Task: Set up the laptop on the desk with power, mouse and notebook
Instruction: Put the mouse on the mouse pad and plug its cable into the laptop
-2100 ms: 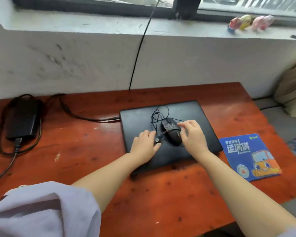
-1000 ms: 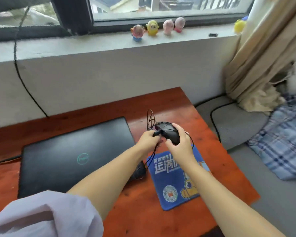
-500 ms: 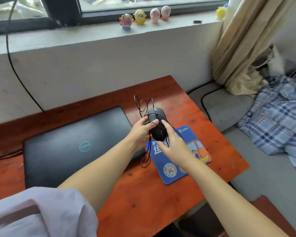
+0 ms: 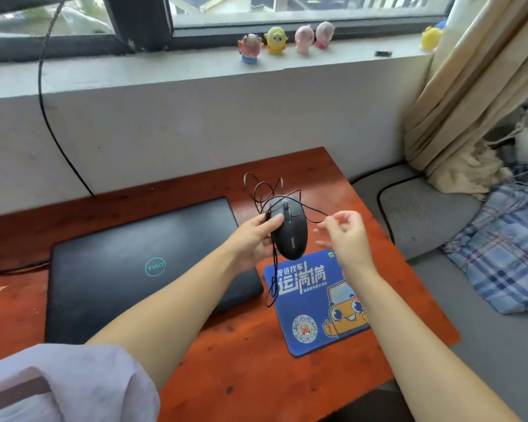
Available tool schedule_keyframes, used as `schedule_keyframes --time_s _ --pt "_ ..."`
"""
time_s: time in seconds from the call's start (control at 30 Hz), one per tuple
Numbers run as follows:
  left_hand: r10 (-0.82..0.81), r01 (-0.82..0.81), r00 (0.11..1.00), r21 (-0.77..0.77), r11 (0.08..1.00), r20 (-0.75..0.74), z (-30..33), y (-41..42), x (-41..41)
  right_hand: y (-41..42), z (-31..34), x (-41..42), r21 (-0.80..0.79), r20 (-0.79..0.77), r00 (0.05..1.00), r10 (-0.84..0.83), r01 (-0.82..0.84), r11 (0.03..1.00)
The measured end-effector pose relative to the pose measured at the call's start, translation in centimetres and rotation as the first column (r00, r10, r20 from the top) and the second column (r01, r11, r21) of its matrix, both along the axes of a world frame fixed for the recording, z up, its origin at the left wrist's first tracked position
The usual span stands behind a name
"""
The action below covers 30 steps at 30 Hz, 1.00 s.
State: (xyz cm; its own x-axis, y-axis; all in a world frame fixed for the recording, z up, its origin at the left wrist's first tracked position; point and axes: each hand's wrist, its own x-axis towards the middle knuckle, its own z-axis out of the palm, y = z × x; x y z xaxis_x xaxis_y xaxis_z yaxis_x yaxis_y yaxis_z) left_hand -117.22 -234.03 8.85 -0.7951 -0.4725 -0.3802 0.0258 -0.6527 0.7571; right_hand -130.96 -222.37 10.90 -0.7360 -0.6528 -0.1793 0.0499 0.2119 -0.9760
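Closed black laptop [image 4: 141, 269] lies flat on the red-brown wooden bench [image 4: 256, 360], lid down, teal logo on top. All places below are given from the laptop.

Left hand [image 4: 250, 242] is held above the laptop's right edge, fingers curled around the left side of a black wired mouse [image 4: 288, 229], thumb laid over its top near the scroll wheel. The mouse is lifted clear of the bench, buttons pointing away from the person, just right of the laptop's far right corner.

Right hand [image 4: 346, 239] is further right of the laptop, raised in the air, fingers half open and loosely spread; thumb and forefinger appear to pinch a strand of the mouse cable [image 4: 314, 216], though contact is hard to confirm. The rest of the cable loops in a loose tangle behind the mouse, and one length hangs down to the gap right of the laptop.

A blue mouse pad [image 4: 314, 303] with white lettering and an orange cartoon vehicle lies flat on the bench right of the laptop, its left edge close to the laptop's right edge, directly under the raised mouse.

Beyond the laptop, a window sill [image 4: 195, 68] carries a row of small toy figures [image 4: 287, 41]. A dark cord [image 4: 48, 117] runs down the wall behind the laptop's left half.
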Motion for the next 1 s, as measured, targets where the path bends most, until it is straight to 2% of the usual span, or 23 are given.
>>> schedule_keyframes --time_s 0.07,0.13,0.27,0.37,0.47,0.57,0.67,0.8,0.87,0.9,0.97,1.0 --pt "0.083 -0.083 0.997 0.025 0.996 -0.004 -0.2 0.1 -1.0 0.0 -0.8 0.5 0.082 0.096 0.971 0.218 -0.226 0.971" --pt "0.105 -0.105 0.994 0.003 0.994 0.01 -0.5 0.6 -2.2 -0.2 -1.2 0.8 0.065 0.191 0.934 0.301 -0.318 0.946" --pt "0.097 -0.043 0.97 -0.234 0.971 0.224 -0.5 0.6 -5.2 0.2 -1.2 -1.4 0.071 0.229 0.95 0.213 -0.234 0.97" --pt "0.31 -0.191 0.894 -0.351 0.916 0.323 0.2 -2.1 -7.2 2.1 -2.0 -4.0 0.17 0.329 0.92 0.213 -0.279 0.945" --pt "0.444 -0.324 0.851 -0.386 0.864 0.281 1.4 -5.7 -9.0 4.4 -4.0 -5.0 0.273 0.401 0.883 0.243 -0.368 0.889" --pt "0.466 -0.328 0.856 -0.462 0.824 0.223 1.9 -7.4 -11.0 5.8 -6.1 -4.7 0.373 0.439 0.872 0.217 -0.396 0.839" --pt "0.431 -0.279 0.884 -0.534 0.798 0.182 1.8 -8.0 -12.5 6.5 -7.2 -4.6 0.477 0.399 0.891 0.219 -0.405 0.78" --pt "0.43 -0.298 0.894 -0.551 0.78 0.125 2.2 -8.8 -13.2 7.0 -7.2 -5.0 0.567 0.323 0.912 0.254 -0.401 0.719" --pt "0.417 -0.289 0.903 -0.568 0.771 0.106 2.5 -8.9 -13.3 7.0 -6.9 -5.2 0.666 0.247 0.919 0.308 -0.392 0.634" --pt "0.388 -0.255 0.916 -0.594 0.763 0.106 2.7 -8.7 -13.3 6.9 -6.9 -5.4 0.746 0.179 0.904 0.388 -0.382 0.546" --pt "0.29 -0.124 0.949 -0.696 0.707 0.125 3.0 -8.1 -13.4 6.5 -6.6 -5.9 0.897 0.057 0.801 0.596 -0.303 0.321" --pt "0.234 -0.033 0.96 -0.77 0.637 0.153 3.1 -7.8 -13.4 6.2 -6.1 -6.1 0.935 0.034 0.751 0.66 -0.257 0.244"
